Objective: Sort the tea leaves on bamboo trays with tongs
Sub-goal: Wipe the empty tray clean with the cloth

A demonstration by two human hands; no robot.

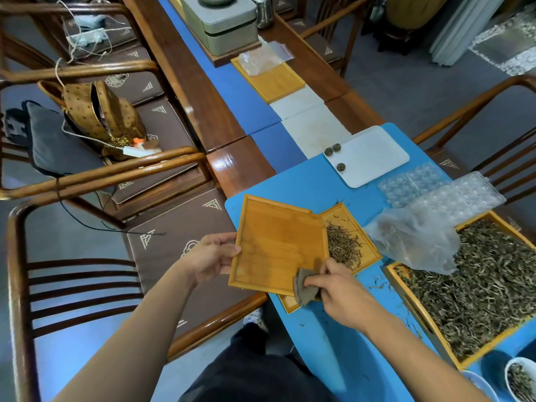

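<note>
My left hand (213,258) grips the left edge of an empty bamboo tray (275,239), held tilted above the table's near-left corner. My right hand (336,291) pinches a small brown-grey cloth (304,288) against that tray's lower right corner. Under the lifted tray lies a second bamboo tray (368,242) with a small heap of tea leaves (343,246). A large bamboo tray (391,269) at the right is filled with loose tea leaves (481,282). No tongs are in view.
A crumpled clear plastic bag (414,242) lies over the large tray's corner. Behind it are clear blister moulds (441,190) and a white tray (374,155) with three tea balls. A white bowl (520,378) of leaves sits bottom right. Wooden chairs (87,175) stand left.
</note>
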